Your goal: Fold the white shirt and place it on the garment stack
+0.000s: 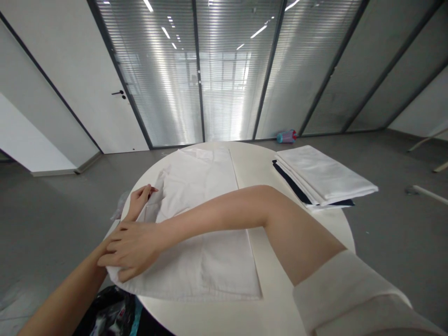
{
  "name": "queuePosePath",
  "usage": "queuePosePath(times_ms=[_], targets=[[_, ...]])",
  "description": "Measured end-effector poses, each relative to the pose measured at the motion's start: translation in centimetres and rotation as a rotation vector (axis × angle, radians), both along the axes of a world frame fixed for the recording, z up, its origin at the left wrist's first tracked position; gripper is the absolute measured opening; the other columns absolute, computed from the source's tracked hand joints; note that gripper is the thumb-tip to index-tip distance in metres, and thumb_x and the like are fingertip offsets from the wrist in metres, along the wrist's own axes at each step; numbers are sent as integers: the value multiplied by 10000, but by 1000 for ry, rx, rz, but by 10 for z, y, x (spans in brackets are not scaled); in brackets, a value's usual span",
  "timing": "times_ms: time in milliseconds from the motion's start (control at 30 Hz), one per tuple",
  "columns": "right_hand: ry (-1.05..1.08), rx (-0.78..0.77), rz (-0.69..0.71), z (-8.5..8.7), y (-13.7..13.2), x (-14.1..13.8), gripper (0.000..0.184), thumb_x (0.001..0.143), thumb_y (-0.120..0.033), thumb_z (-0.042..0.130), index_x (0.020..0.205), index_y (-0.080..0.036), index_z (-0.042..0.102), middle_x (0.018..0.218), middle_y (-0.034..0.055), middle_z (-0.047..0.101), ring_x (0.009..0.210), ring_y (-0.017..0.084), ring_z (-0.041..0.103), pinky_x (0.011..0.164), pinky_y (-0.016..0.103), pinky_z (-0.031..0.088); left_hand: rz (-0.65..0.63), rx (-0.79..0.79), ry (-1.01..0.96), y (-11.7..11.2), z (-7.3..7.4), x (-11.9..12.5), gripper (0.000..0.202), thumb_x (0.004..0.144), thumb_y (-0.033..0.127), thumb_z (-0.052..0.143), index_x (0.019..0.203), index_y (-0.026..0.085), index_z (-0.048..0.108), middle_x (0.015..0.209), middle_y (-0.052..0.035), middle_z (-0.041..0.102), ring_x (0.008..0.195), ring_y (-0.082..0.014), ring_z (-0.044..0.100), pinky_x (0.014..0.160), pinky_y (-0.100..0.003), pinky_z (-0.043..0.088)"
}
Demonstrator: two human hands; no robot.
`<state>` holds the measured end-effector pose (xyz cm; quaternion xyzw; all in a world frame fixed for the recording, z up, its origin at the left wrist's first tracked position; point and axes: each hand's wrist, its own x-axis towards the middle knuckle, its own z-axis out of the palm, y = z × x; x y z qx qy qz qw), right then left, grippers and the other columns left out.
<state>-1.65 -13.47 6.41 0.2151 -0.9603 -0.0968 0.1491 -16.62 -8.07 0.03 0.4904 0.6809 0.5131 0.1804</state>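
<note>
a white cloth [227, 266] lies on the surface [252, 172], long axis running near to far, mostly right of the hands. at the surface's left rim the right hand [136, 249] spreads loosely; farther along, the left hand [141, 198] curls, its hold unclear.

White cloth [203, 184], creased, partly folded at left, flat on round table [255, 168]
</note>
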Motion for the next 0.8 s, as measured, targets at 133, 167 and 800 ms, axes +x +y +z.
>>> queuePosePath(times_ms=[133, 167, 800], targets=[[108, 73, -2, 7, 3, 9, 267, 1006, -147, 466, 1169, -231, 660, 1204, 47, 699, 1061, 181, 628, 895, 368, 423, -1, 6, -138, -4, 11, 8, 390, 752, 582, 610, 768, 198, 673, 814, -52, 637, 778, -181, 617, 674, -254, 508], [133, 91, 3, 9, 4, 13, 286, 1016, -133, 436, 1116, -246, 678, 1158, 30, 713, 1033, 170, 629, 889, 364, 421, -7, -3, -200, -4, 14, 10, 357, 743, 545, 632, 827, 202, 678, 815, -36, 630, 752, -165, 617, 646, -240, 501], [330, -87, 8, -5, 23, 121, 310, 903, -41, 475, 640, -189, 545, 727, 7, 608, 689, 159, 552, 655, 335, 373, 100, -471, -151, 164, 46, -4, 282, 664, 253, 798, 708, 160, 536, 577, 50, 482, 537, -102, 453, 513, -221, 385]])
